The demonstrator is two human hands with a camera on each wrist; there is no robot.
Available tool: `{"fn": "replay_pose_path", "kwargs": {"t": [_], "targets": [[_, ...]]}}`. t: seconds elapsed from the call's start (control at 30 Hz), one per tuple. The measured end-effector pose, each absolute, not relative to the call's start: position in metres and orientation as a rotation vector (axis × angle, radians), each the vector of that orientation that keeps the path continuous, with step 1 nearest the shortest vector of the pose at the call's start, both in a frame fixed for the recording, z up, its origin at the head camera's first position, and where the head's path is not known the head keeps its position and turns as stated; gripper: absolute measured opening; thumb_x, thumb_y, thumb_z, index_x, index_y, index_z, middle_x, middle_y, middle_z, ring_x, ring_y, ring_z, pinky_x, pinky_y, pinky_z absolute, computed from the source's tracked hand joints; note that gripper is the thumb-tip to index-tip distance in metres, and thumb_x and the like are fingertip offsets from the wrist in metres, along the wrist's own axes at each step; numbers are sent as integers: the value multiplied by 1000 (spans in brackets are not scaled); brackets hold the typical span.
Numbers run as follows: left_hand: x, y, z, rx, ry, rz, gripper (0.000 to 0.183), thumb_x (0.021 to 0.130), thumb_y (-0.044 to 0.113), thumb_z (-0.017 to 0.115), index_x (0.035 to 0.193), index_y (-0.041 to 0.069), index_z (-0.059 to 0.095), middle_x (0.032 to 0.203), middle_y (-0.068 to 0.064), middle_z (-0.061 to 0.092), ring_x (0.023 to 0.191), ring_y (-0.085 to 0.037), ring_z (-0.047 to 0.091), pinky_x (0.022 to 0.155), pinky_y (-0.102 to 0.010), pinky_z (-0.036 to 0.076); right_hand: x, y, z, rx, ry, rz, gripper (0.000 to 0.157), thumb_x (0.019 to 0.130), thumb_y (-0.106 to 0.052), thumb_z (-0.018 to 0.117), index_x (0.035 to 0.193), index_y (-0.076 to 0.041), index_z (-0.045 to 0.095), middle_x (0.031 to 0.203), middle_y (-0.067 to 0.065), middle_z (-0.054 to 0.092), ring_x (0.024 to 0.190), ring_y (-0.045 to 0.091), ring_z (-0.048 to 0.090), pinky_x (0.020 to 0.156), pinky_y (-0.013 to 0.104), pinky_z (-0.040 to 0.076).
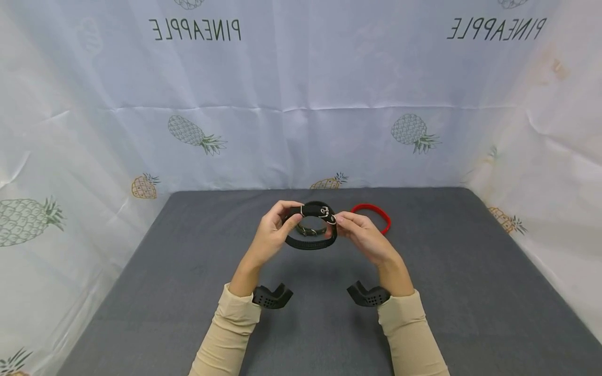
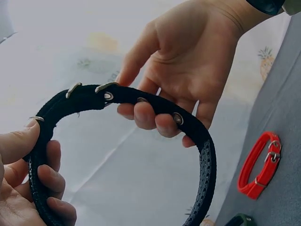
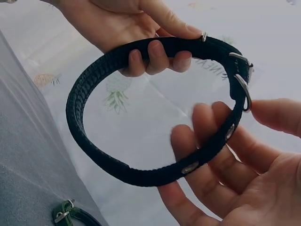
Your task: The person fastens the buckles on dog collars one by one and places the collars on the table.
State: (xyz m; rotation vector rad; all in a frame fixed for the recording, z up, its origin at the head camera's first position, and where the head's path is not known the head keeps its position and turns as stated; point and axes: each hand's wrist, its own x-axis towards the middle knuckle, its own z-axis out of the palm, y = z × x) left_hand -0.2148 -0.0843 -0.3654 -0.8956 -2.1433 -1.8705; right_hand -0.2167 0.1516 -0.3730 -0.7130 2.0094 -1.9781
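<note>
A black buckled collar (image 1: 310,244) forms a closed loop held up between both hands, above the table. It has a metal buckle (image 1: 325,211), a D-ring (image 3: 243,92) and metal eyelets (image 2: 178,118). My left hand (image 1: 274,230) grips the loop's left side, thumb by the metal keeper and fingers curled round the strap. My right hand (image 1: 364,234) holds the strap near the D-ring, thumb at the ring and fingers behind and inside the loop. A dark green collar (image 1: 308,231) shows through the loop, lying on the table.
A red collar (image 1: 371,207) with a buckle lies on the grey table (image 1: 188,292), beyond the right hand. White curtains (image 1: 301,78) printed with pineapples hang behind and at both sides. Black camera mounts (image 1: 273,297) stick out from both wrists.
</note>
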Motion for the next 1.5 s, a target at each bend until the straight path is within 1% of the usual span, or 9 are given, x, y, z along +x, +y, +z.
{"fn": "replay_pose_path", "kwargs": {"t": [0.1, 0.3, 0.5, 0.6, 0.77, 0.97, 1.17, 1.33, 1.5], "targets": [[-213, -84, -365, -893, -2139, -1875, 30, 99, 10, 53, 122, -9, 51, 107, -25, 58, 92, 2, 54, 80, -16, 46, -216, 149, -372, -688, 2017, -2000, 20, 103, -23, 44, 98, -18, 63, 87, -8, 62, 85, 9, 59, 91, 25, 48], [-212, -82, -365, -878, -2138, -1902, 28, 99, 6, 52, 122, -10, 50, 103, -13, 58, 89, 1, 53, 78, -14, 45, -213, 146, -369, -647, 2007, -2048, 19, 103, -20, 45, 96, -17, 63, 83, -7, 59, 80, 10, 56, 86, 22, 48], [-212, -83, -364, -889, -2135, -1891, 28, 98, 3, 52, 122, -10, 50, 104, -23, 58, 90, 2, 54, 80, -17, 47, -212, 146, -368, -642, 1985, -2064, 19, 103, -21, 46, 98, -11, 61, 81, -7, 59, 79, 9, 55, 85, 22, 48], [-211, -85, -363, -887, -2146, -1867, 27, 98, 2, 52, 122, -10, 51, 104, -27, 57, 89, 2, 53, 79, -19, 48, -214, 145, -370, -643, 1986, -2054, 19, 103, -21, 46, 97, -11, 61, 81, -6, 58, 80, 10, 55, 86, 23, 47], [-211, -89, -361, -852, -2198, -1804, 27, 97, 4, 54, 122, -7, 53, 103, -26, 58, 85, -1, 52, 75, -18, 45, -215, 142, -369, -665, 1977, -2035, 20, 103, -21, 43, 96, -14, 61, 85, -5, 55, 83, 10, 53, 88, 24, 44], [-210, -92, -360, -853, -2255, -1761, 27, 97, 8, 55, 122, -3, 55, 103, -20, 59, 82, -8, 50, 71, -19, 43, -212, 144, -365, -714, 1923, -2110, 21, 104, -16, 41, 96, -11, 60, 86, -6, 54, 86, 9, 52, 86, 20, 44], [-210, -93, -361, -856, -2275, -1793, 28, 98, 10, 54, 124, -2, 53, 107, -22, 59, 87, -5, 52, 76, -22, 46, -211, 144, -363, -736, 1892, -2072, 20, 104, -17, 39, 98, -12, 58, 87, -6, 52, 87, 10, 50, 86, 21, 43], [-208, -99, -361, -804, -2329, -1749, 29, 98, 12, 56, 124, 1, 56, 112, -20, 61, 93, -6, 58, 80, -21, 49, -210, 142, -363, -735, 1868, -2061, 21, 104, -15, 38, 97, -14, 58, 86, -6, 52, 87, 9, 50, 86, 22, 42], [-206, -113, -362, -758, -2331, -1683, 27, 97, 12, 57, 122, 3, 59, 121, -16, 62, 106, -11, 62, 93, -25, 51, -209, 142, -358, -705, 1834, -2090, 19, 104, -16, 40, 97, -12, 57, 86, -5, 52, 89, 9, 54, 90, 21, 45]]}}
